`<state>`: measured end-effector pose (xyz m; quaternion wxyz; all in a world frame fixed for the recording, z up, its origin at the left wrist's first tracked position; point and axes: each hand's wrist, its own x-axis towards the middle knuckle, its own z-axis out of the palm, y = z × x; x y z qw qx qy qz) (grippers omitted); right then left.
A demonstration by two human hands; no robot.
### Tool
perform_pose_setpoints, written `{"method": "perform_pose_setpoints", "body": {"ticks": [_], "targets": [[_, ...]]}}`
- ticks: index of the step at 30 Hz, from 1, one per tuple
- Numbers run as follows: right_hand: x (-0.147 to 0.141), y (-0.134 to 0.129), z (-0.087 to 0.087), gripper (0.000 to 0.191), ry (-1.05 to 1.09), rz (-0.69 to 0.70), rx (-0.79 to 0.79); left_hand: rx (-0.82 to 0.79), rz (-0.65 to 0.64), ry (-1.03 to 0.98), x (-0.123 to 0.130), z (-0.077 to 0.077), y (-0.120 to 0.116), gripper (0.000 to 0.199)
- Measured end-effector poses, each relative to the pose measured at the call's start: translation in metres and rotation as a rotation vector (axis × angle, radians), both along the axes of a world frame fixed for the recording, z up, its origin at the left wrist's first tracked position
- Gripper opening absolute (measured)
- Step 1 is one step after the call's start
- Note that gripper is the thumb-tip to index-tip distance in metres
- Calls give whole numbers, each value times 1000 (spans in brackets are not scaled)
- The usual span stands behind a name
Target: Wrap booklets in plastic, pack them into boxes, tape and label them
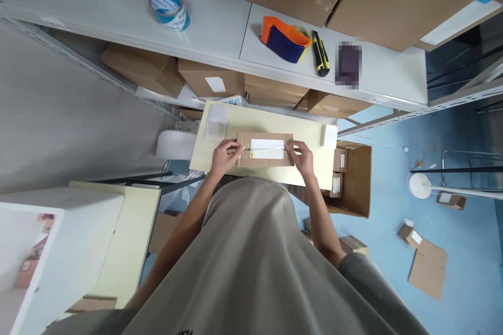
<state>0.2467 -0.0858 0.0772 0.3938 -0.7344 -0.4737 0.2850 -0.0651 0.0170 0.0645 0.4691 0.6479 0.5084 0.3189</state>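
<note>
A flat brown cardboard box (267,163) lies on the pale yellow table in front of me, with a white shipping label (271,152) on its top. A thin, shiny strip of clear tape (267,148) runs across the label from one hand to the other. My left hand (227,156) is closed in a pinch on the strip's left end, over the box's left edge. At the right edge, my right hand (301,158) pinches the other end. Whether the strip's middle touches the label, I cannot tell.
A shelf (220,15) behind the table carries a tape roll (170,11), a tape dispenser (286,39) and a yellow-black box cutter (320,55). A clear plastic container (216,121) and white box (329,136) sit on the table (306,172). An open carton (359,183) stands right.
</note>
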Motion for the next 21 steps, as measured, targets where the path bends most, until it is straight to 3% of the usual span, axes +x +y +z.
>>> {"method": "perform_pose_setpoints", "body": {"ticks": [4,7,9,14,17,21], "targets": [[2,-1,-7,61,71,-46,-60,-115,83,-18,2,-8,-4,28],[8,-2,-18,103,206,-111,-147,-300,132,-147,4,-24,-2,65],[13,-1,-27,116,317,-105,-228,-454,131,-239,3,-37,1,87],[16,2,-47,92,572,158,-294,-776,-4,-445,-2,-65,1,109],[16,5,-54,90,648,221,-346,-821,-93,-520,-4,-74,1,113],[17,9,-56,97,618,242,-424,-821,-111,-512,-3,-78,4,110]]}}
